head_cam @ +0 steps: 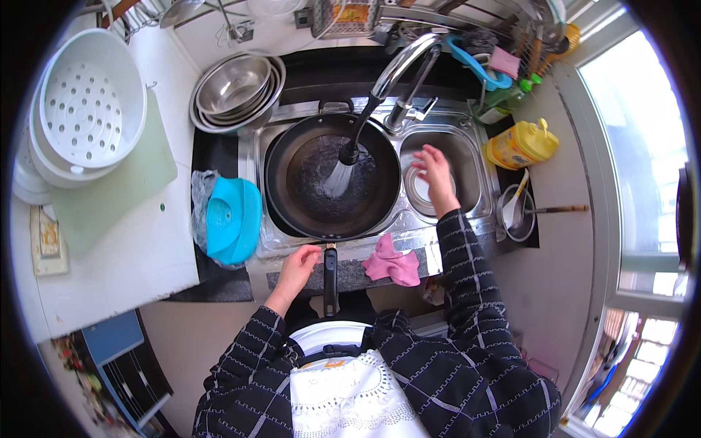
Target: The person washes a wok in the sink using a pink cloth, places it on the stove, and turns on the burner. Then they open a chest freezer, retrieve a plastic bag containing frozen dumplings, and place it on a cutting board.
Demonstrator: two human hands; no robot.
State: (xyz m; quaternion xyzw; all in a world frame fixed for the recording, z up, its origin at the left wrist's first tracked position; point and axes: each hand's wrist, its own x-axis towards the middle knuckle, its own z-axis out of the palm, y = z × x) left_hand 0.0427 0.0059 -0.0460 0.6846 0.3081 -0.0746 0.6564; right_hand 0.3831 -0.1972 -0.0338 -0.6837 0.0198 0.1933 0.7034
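Note:
A large dark frying pan (306,202) lies over the left sink basin, its black handle (330,282) towards me. Water sprays into it from the black head of a chrome faucet (402,60). My left hand (298,268) is just left of the handle, fingers loosely bent, holding nothing; whether it touches the handle is unclear. Over the right sink basin (465,159) hovers my right hand (436,178), empty, fingers apart. Below it in that basin sits a round, pale dish-like thing (420,189). A pink cloth (392,264) hangs on the counter's front edge, right of the handle.
Nested steel bowls (233,90) stand back left, a blue plastic basin (235,219) below them. White colanders (85,109) rest on a green board (128,180). At right are a yellow jug (520,143), green bottles (501,101) and a small pot (528,219) with a spoon.

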